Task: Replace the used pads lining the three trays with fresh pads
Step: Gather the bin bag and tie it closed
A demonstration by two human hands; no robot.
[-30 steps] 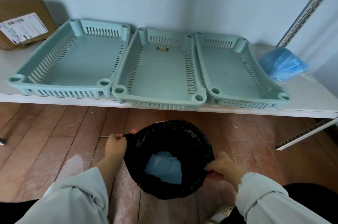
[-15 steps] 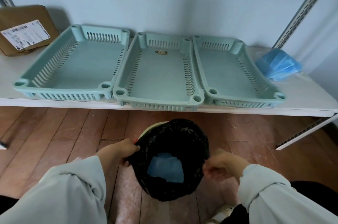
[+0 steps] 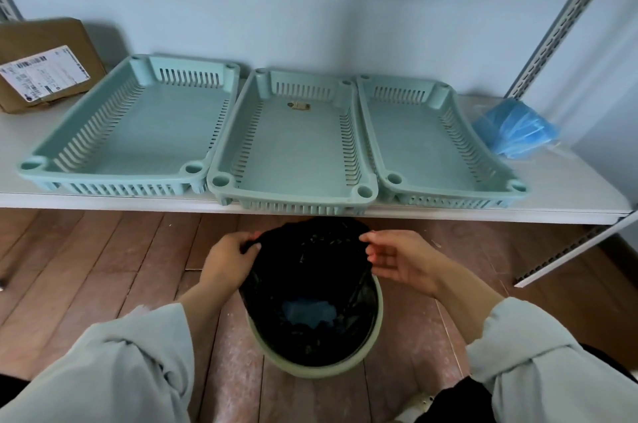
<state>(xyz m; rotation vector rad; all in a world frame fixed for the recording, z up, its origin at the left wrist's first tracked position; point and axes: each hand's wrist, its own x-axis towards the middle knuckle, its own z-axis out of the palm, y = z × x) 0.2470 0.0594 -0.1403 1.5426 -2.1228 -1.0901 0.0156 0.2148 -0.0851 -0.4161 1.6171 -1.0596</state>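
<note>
fingers: left hand (image 3: 228, 258) fingers (image 3: 249, 238) curled over and pinching the far-left rim of the black bin bag (image 3: 310, 288); right hand (image 3: 402, 260) thumb and fingers (image 3: 371, 238) pinching the far-right rim of the same bag, lower fingers looser
bag: pulled up out of a pale green bin (image 3: 366, 358); far edge raised between the two hands, near edge still down inside the bin
used pads: crumpled blue pad (image 3: 308, 312) at the bottom of the bag, only partly visible through the opening
bin: on the wooden floor (image 3: 86, 267), just in front of the shelf edge, roughly below the middle tray
trays: left tray (image 3: 134, 132), middle tray (image 3: 293, 146), right tray (image 3: 424, 135), all mint green with slotted walls, side by side on the white shelf (image 3: 569, 187), neighbours touching or nearly so; all three bare inside, no lining
middle tray: small tan label (image 3: 299, 106) on the floor near its far wall; print unreadable
fresh pads: stack of blue pads (image 3: 514, 132) in clear wrap, on the shelf just right of the right tray
box: brown cardboard box (image 3: 45, 63) with a white shipping label, far left on the shelf, against the wall
sleeves: both arms in light grey sleeves (image 3: 114, 374)
upright: perforated metal shelf upright (image 3: 569, 15) at the right
</note>
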